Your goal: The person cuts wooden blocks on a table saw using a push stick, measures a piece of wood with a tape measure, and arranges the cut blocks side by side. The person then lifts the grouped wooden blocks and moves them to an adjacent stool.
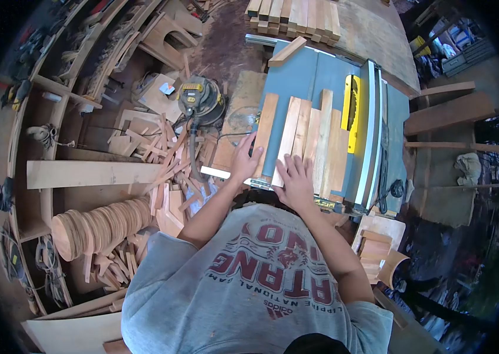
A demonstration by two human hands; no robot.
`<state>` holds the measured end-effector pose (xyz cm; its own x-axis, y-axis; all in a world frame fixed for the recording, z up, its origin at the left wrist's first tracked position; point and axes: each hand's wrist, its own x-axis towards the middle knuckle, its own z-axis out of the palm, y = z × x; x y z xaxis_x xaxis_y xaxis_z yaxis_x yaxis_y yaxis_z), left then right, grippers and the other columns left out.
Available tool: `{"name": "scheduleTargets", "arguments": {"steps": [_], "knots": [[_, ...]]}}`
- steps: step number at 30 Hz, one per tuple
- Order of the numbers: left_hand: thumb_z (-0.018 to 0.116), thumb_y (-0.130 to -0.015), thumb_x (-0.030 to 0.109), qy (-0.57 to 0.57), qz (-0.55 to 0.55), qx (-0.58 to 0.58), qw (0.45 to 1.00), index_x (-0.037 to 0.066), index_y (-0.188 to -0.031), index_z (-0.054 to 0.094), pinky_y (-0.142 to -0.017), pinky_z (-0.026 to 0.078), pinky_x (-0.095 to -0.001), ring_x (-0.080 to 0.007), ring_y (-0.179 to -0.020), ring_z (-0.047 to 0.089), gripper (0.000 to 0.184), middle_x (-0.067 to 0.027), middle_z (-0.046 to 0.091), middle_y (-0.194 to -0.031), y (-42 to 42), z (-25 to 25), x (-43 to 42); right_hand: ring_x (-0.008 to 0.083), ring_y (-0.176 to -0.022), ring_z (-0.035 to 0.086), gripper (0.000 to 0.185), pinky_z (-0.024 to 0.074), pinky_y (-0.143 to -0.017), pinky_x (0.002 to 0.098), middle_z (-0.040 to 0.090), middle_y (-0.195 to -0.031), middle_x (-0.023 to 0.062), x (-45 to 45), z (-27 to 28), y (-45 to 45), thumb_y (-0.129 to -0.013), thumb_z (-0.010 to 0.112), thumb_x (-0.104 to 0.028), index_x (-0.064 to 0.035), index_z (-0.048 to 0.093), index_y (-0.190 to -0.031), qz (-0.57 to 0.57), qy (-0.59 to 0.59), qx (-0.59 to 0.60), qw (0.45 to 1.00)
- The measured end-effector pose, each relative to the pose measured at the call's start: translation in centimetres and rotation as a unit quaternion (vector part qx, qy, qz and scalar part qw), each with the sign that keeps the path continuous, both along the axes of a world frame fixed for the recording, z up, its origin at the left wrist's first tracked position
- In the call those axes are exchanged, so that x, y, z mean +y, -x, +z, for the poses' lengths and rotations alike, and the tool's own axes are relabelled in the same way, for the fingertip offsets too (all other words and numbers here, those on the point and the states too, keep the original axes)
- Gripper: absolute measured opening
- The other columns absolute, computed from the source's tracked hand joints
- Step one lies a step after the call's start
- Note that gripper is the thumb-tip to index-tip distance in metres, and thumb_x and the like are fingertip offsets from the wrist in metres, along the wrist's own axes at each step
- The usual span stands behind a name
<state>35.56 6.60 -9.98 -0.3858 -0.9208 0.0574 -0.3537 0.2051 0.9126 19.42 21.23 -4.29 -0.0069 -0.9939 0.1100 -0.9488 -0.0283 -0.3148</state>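
Several wooden strips [301, 133] lie side by side on the blue-grey top of a table saw [320, 71], running away from me. My right hand [295, 182] rests over their near ends, palm down, fingers spread. A separate wooden strip [268, 124] lies to the left, with a gap between it and the group. Against its left edge, near the close end, is my left hand [246, 159], fingers extended and thumb apart. Part of its fingertips is hard to make out. A short angled wood piece [288, 51] lies at the saw table's far end.
A yellow guard plate [351, 115] and a metal rip fence [370, 130] stand right of the strips. A shop vacuum [201, 100] sits to the left, near piled offcuts [164, 150] and stacked rounded boards [102, 227]. Stacked lumber [296, 17] lies beyond the saw.
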Motion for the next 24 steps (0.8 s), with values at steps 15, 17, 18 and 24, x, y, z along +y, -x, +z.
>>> {"name": "scheduleTargets", "arguments": {"steps": [15, 17, 18, 24], "knots": [[0.067, -0.098, 0.029, 0.024, 0.008, 0.012, 1.000, 0.006, -0.143, 0.059, -0.112, 0.041, -0.0451, -0.0380, -0.129, 0.055, 0.051, -0.0178, 0.062, -0.139, -0.5, -2.5, -0.3, 0.0410, -0.123, 0.061, 0.038, 0.0420, -0.116, 0.0560, 0.065, -0.123, 0.0242, -0.9, -2.0, 0.8, -0.082, 0.073, -0.009, -0.0054, 0.068, -0.119, 0.120, 0.128, -0.006, 0.985], [0.067, -0.098, 0.029, 0.025, 0.005, 0.014, 1.000, 0.006, -0.143, 0.059, -0.113, 0.040, -0.0453, -0.0379, -0.129, 0.055, 0.051, -0.0177, 0.062, -0.139, -0.6, -2.5, -0.4, 0.0395, -0.121, 0.063, 0.035, 0.0433, -0.115, 0.0550, 0.065, -0.123, 0.0228, -0.5, -2.7, 0.4, -0.084, 0.075, -0.013, -0.0057, 0.069, -0.117, 0.078, 0.140, -0.030, 0.987], [0.067, -0.098, 0.029, 0.025, 0.001, 0.016, 1.000, 0.005, -0.143, 0.059, -0.113, 0.040, -0.0455, -0.0378, -0.130, 0.055, 0.051, -0.0177, 0.062, -0.139, -0.7, -2.6, -0.4, 0.0395, -0.121, 0.063, 0.035, 0.0433, -0.115, 0.0550, 0.065, -0.123, 0.0228, -0.3, -2.9, 0.1, -0.084, 0.075, -0.013, -0.0057, 0.069, -0.117, 0.077, 0.140, -0.030, 0.987], [0.065, -0.099, 0.024, 0.046, -0.004, -0.007, 0.999, 0.002, -0.144, 0.058, -0.112, 0.041, -0.0424, -0.0343, -0.128, 0.056, 0.051, -0.0184, 0.062, -0.136, -0.6, -2.6, -0.5, 0.0360, -0.126, 0.059, 0.033, 0.0381, -0.117, 0.0605, 0.067, -0.122, 0.0163, 0.9, -2.7, -0.8, -0.084, 0.079, -0.020, -0.0077, 0.070, -0.113, 0.048, 0.163, 0.004, 0.985]]}}
